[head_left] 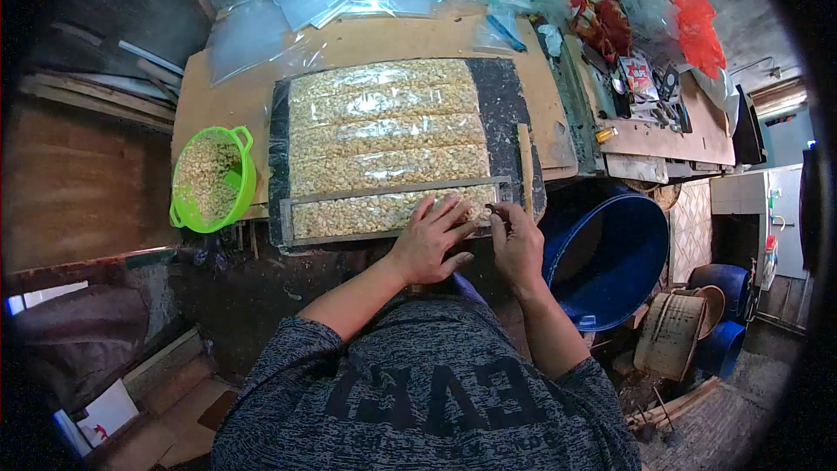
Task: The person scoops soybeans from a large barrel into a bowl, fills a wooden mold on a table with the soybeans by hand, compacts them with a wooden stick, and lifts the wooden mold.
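Note:
A dark board (499,100) carries several clear plastic packs (384,105) filled with pale beans or grains, laid in rows. Around the nearest pack (349,215) runs a narrow rectangular frame (392,193). My left hand (429,242) lies on the right part of that pack, fingers spread. At the frame's right end, my right hand (518,246) is closed in a pinch, thumb against index finger. A small dark thing shows at its fingertips, too small to name.
A green basket (248,183) of the same pale pieces stands at the left. Beside the board lies a wooden strip (526,170). Plastic sheets (253,35) and bags lie at the back; a large blue barrel (602,296) stands right, below the table.

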Demonstrator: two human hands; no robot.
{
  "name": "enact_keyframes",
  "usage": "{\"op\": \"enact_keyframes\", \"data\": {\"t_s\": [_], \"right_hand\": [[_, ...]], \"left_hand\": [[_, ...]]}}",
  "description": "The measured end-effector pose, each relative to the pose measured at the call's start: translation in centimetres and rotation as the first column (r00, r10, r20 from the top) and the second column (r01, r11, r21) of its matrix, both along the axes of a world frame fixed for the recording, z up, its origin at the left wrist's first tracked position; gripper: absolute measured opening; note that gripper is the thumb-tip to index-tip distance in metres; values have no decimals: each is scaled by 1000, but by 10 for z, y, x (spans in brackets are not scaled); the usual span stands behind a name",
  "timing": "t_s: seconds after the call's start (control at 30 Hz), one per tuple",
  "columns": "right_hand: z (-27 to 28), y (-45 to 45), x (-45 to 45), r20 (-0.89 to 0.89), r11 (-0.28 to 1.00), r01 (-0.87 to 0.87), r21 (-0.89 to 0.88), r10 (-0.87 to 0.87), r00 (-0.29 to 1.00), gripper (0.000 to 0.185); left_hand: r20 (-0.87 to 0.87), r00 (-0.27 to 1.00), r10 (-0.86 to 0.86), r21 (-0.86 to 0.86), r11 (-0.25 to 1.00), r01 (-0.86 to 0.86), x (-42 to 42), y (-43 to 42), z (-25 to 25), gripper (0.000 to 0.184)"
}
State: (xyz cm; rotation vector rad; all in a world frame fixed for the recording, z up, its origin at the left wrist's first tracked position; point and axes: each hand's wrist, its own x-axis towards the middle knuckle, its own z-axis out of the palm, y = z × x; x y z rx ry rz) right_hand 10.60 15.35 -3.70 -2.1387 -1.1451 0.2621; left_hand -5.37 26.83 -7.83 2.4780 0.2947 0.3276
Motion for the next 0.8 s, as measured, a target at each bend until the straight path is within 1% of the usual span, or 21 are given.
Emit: {"op": "enact_keyframes", "data": {"t_s": [0.03,0.1,0.13,0.2,0.33,0.4,0.43,0.5,0.57,0.67,0.73,0.8], "right_hand": [[-1,1,1,1,1000,-3,-1,3,1000,18],[-4,3,2,106,998,-59,-29,62,992,17],[-5,3,2,106,998,-62,-29,65,992,17],[-7,4,2,183,997,-78,-23,81,980,16],[-12,4,3,220,994,-75,-78,91,971,17],[-10,4,3,234,987,-116,-114,140,962,16],[-8,4,2,234,987,-115,-114,140,962,16],[-3,4,1,218,995,-93,-30,97,971,15],[3,1,2,184,998,-60,-17,62,981,15],[8,-4,4,128,1000,0,-6,1,992,15],[8,-8,5,108,1000,26,-10,-25,994,16],[7,-11,6,88,999,50,-10,-48,995,16]], "left_hand": [[8,1000,5,12,1000,-6,0,0,0,57],[8,1000,7,7,1000,-7,0,0,0,57],[8,1000,4,3,1000,-4,-1,0,0,57],[19,1000,8,4,1000,-8,-1,0,1,57],[21,1000,7,-18,1000,-7,-1,0,-1,57],[18,1000,5,-13,1000,-5,0,1,0,57],[15,1000,2,-8,1000,-2,0,1,0,57],[21,1000,7,-18,1000,-7,0,0,0,55],[28,1000,13,-27,1000,-12,1,-1,0,54],[32,998,46,5,999,-46,5,-3,2,58],[-32,994,105,-36,994,-106,13,-6,8,63],[-59,992,109,-41,993,-111,20,-8,10,66]]}}
